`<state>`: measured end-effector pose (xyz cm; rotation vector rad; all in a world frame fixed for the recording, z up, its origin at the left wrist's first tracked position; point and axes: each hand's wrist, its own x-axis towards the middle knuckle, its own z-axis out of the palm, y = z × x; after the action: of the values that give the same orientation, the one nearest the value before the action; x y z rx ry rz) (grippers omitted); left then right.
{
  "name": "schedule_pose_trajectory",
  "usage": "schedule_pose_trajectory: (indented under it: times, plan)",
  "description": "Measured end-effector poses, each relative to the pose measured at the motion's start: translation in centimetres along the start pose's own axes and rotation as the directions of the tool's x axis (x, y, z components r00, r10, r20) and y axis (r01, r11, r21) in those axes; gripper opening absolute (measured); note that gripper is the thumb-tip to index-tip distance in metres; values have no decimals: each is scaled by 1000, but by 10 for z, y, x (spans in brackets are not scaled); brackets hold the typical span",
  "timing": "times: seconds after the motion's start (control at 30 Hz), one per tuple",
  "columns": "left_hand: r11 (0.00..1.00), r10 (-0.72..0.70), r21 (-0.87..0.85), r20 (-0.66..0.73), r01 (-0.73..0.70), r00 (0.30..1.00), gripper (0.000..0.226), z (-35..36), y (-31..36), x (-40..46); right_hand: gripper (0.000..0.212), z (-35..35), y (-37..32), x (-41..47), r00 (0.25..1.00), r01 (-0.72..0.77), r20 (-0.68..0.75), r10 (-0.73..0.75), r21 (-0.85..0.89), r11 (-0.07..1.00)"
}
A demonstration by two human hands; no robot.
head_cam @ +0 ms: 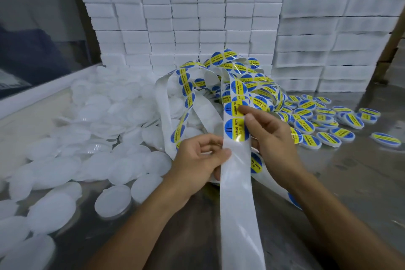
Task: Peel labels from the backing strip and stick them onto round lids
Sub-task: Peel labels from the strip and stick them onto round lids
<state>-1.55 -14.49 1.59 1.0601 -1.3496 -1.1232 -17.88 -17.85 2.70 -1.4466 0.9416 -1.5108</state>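
From the head view I am watching my left hand [198, 155] pinching the white paper backing strip [237, 193] while my right hand [268, 136] is gripping it at the blue-and-yellow round label [236, 129]. The label could be creasing if peeled crookedly. Left of the strip, plain white round lids [65, 160] are lying heaped; the tangled strip loops are crowding them.

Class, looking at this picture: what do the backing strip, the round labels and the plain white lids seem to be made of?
Backing strip: probably glossy coated paper; it bends smoothly and shines.
Round labels: likely printed film or paper with a shiny finish; glare shows.
Plain white lids: apparently translucent, slightly frosted plastic.
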Motion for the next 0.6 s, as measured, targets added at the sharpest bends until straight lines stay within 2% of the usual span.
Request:
schedule_pose_trajectory:
  times: [0.03, 0.1, 0.17, 0.2, 0.27, 0.37, 0.43, 0.5, 0.6]
  plan:
    - [1000, 12, -17, -44, -13, 999, 23, -1, -1, 1, 23, 2, 1, -1, 999, 25, 31, -24, -43, 999]
    - [998, 25, -58, -123, -32, 992, 22, -4, -3, 4, 28, 5, 6, -4, 984, 178, 34, -176, -308, 934]
    - [998, 20, -62, -200, -33, 980, 26, -6, -6, 6, 23, 7, 10, -5, 924, 328, 19, -381, -550, 768]
    - [998, 20, -55, -221, -33, 975, 31, -6, -8, 8, 20, 6, 11, -5, 889, 378, 23, -457, -601, 705]
    - [998, 26, -42, -209, -36, 978, 36, -5, -9, 9, 16, 3, 12, -3, 855, 461, 109, -507, -607, 647]
    - [992, 117, 65, -154, -108, 981, 21, -3, -8, 8, 18, 1, 14, -2, 832, 534, 254, -493, -607, 589]
    - [969, 201, 170, -129, -178, 971, 14, -4, -11, 9, 16, 2, 15, -3, 811, 560, 283, -512, -627, 541]
    - [951, 265, 191, -105, -242, 959, 14, -4, -13, 8, 13, 3, 16, -4, 791, 587, 305, -530, -622, 519]
    - [908, 333, 292, -65, -301, 941, 19, -5, -16, 8, 9, 2, 14, -3, 785, 599, 305, -539, -594, 537]
